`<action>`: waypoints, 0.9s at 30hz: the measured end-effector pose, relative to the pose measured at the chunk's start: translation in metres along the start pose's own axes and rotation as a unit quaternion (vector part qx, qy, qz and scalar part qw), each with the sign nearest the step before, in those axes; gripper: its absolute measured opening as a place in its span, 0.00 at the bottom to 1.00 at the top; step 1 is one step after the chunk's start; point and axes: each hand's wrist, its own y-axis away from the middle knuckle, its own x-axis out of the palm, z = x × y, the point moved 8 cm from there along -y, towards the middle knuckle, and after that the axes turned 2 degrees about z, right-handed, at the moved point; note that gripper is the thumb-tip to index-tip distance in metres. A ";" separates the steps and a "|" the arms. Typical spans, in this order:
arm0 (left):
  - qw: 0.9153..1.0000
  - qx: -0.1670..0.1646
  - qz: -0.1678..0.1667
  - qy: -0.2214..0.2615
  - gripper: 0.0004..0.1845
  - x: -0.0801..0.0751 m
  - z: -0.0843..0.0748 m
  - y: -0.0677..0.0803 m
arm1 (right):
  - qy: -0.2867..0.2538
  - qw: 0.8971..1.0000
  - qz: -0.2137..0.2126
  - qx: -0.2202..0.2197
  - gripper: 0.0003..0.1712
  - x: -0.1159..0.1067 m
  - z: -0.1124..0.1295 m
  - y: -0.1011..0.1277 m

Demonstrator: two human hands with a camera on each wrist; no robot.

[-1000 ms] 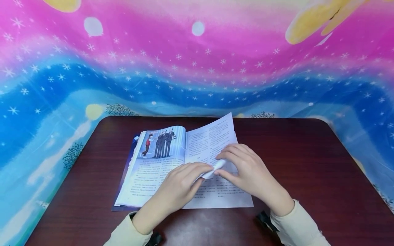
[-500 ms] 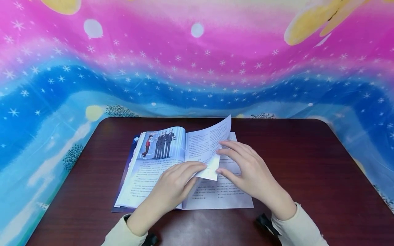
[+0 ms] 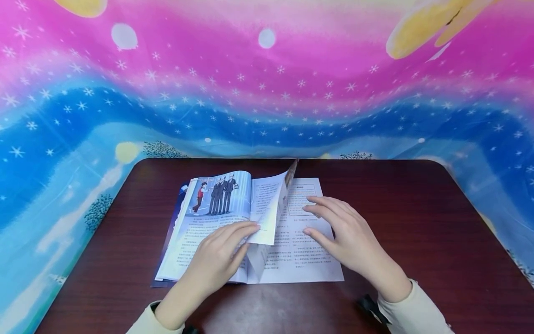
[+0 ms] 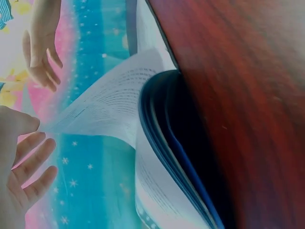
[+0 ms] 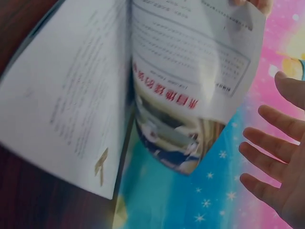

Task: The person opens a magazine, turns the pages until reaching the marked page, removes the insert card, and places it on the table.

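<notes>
Open book (image 3: 246,227) lay flat on the dark tabletop (image 3: 417,222), near its middle. Left hand (image 3: 217,260) pinched the lower corner of a page (image 3: 269,208) at the book's spine, fingers curled under the paper edge, thumb side hidden. The page stood up, mid-turn, curling over toward the picture side of the book. A second leaf seemed to sag below it. Right hand (image 3: 346,234) lay on the book's right text page, fingers spread and straight, holding nothing. Right wrist view showed the lifted page from below, with the fingers (image 5: 271,152) wide apart. Judged progress: page lifted and about halfway over; laying it flat on the left side remained. Starry cloth (image 3: 267,83) hung behind the book.
</notes>
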 end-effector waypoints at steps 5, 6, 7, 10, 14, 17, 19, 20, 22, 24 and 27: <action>1.000 -0.021 -0.010 -0.008 0.27 -0.005 0.009 0.013 | 0.011 1.000 0.010 0.001 0.25 0.004 -0.008 0.008; 1.000 -0.025 -0.011 -0.008 0.27 -0.006 0.011 0.015 | 0.012 1.000 0.012 0.000 0.25 0.005 -0.009 0.009; 0.999 -0.030 -0.012 -0.008 0.27 -0.007 0.013 0.018 | 0.013 1.000 0.014 -0.002 0.25 0.006 -0.011 0.011; 0.999 -0.039 -0.013 -0.010 0.27 -0.011 0.018 0.024 | 0.018 1.000 0.024 -0.006 0.25 0.009 -0.015 0.015; 0.998 -0.055 -0.009 -0.024 0.27 -0.017 0.026 0.032 | 0.023 0.999 0.042 -0.006 0.24 0.013 -0.021 0.022; 0.997 -0.065 -0.005 -0.031 0.25 -0.020 0.031 0.038 | 0.028 0.998 0.056 -0.003 0.23 0.018 -0.026 0.027; 0.997 -0.066 -0.005 -0.036 0.21 -0.022 0.033 0.042 | 0.030 0.998 0.063 -0.004 0.22 0.020 -0.028 0.030; 0.997 -0.067 -0.004 -0.036 0.19 -0.023 0.034 0.043 | 0.031 0.997 0.065 -0.005 0.22 0.022 -0.029 0.032; 0.997 -0.067 -0.003 -0.038 0.19 -0.025 0.035 0.047 | 0.033 0.997 0.069 -0.010 0.21 0.025 -0.031 0.035; 0.997 -0.066 -0.007 -0.048 0.19 -0.027 0.036 0.050 | 0.034 0.996 0.075 -0.015 0.21 0.028 -0.032 0.038; 0.995 -0.068 -0.011 -0.068 0.25 -0.029 0.038 0.055 | 0.036 0.995 0.085 -0.022 0.21 0.032 -0.033 0.043</action>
